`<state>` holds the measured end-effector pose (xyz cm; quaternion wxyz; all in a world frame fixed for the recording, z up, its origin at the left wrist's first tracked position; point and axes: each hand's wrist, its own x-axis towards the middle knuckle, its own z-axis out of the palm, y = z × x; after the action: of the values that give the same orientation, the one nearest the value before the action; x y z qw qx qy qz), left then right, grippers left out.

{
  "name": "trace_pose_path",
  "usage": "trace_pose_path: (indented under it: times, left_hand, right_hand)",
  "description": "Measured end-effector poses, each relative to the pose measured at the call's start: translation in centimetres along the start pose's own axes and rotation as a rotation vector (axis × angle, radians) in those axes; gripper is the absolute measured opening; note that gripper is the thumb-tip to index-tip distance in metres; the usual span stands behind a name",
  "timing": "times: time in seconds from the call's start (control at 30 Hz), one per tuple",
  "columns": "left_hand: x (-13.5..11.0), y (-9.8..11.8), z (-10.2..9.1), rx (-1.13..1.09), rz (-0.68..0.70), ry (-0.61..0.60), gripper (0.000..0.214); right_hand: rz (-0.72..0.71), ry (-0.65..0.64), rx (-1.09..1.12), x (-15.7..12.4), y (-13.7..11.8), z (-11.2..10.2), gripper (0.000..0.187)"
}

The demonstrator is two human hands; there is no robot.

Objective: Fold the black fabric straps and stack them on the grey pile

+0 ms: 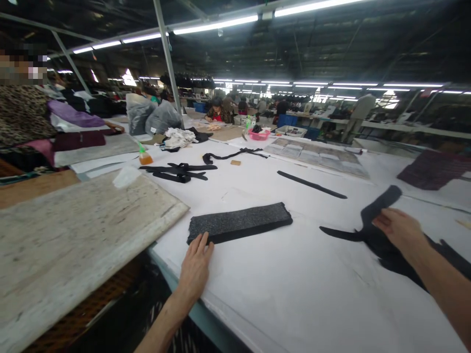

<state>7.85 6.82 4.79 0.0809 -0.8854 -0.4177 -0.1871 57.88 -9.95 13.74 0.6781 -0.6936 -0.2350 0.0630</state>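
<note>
Fingertips of my left hand (197, 262) rest on the near left corner of a dark grey fabric strip (239, 220) with a black edge, lying flat on the white table. Those fingers are stretched out. Over at the right, my right hand (401, 228) pinches a black fabric strip (380, 206), its free end raised above a heap of black strips (395, 257). One long thin black strip (312, 184) lies alone beyond the two hands. Further left is a loose bunch of black strips (180, 170).
A worn board (88, 245) adjoins the table on the left. Near its far end stands a bottle of orange liquid (144, 156). White cloth scraps (179, 138), a pink basket (259, 134) and a maroon cloth (430, 169) lie further off. A person in a patterned top (24, 113) is at far left.
</note>
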Motion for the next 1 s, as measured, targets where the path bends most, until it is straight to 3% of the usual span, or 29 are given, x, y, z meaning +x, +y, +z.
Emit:
trace_pose_path:
  times: [0.1, 0.2, 0.27, 0.33, 0.43, 0.5, 0.6, 0.73, 0.9, 1.0]
  left_hand:
    - [0.0, 0.3, -0.5, -0.037, 0.031, 0.055, 0.053]
    - [-0.3, 1.6, -1.3, -0.257, -0.025, 0.079, 0.046]
    - [-0.3, 3.1, -2.0, -0.561, -0.123, -0.001, 0.034]
    - [-0.2, 4.6, -2.7, -0.936, -0.262, -0.172, 0.03]
    - [0.4, 6.0, -3.5, -1.399, -0.519, -0.42, 0.044]
    - [0.7, 5.8, -3.8, -1.552, -0.698, -0.488, 0.054]
    - [0.5, 4.6, -4.1, -1.578, -0.869, -0.485, 0.057]
    - [-0.4, 3.2, -4.6, -1.46, -0.9, -0.469, 0.047]
    - [-0.6, 2.9, -4.4, -1.242, -0.746, -0.484, 0.018]
    - [-0.5, 3.0, -4.0, -1.034, -0.584, -0.457, 0.029]
  right_hand:
    - [0.106, -0.068, 0.053, -4.1, 0.9, 3.6, 0.03]
    - [0.101, -0.216, -0.015, -9.9, 1.6, 7.8, 0.031]
    - [-0.033, -0.361, -0.207, -13.9, 1.6, 10.3, 0.025]
    - [-0.197, -0.491, -0.383, -17.7, 1.2, 12.6, 0.023]
    - [-0.507, -0.661, -0.57, -22.3, 0.4, 15.2, 0.021]
    - [-0.72, -0.762, -0.702, -24.5, 0.2, 16.3, 0.022]
    - [-0.959, -0.882, -0.849, -26.5, 0.5, 16.9, 0.023]
    - [-1.102, -0.934, -0.884, -27.3, 1.3, 16.1, 0.027]
    - [-1.118, -0.952, -0.876, -27.2, 1.0, 15.3, 0.033]
    - [-1.065, -0.951, -0.864, -27.2, -0.1, 15.9, 0.03]
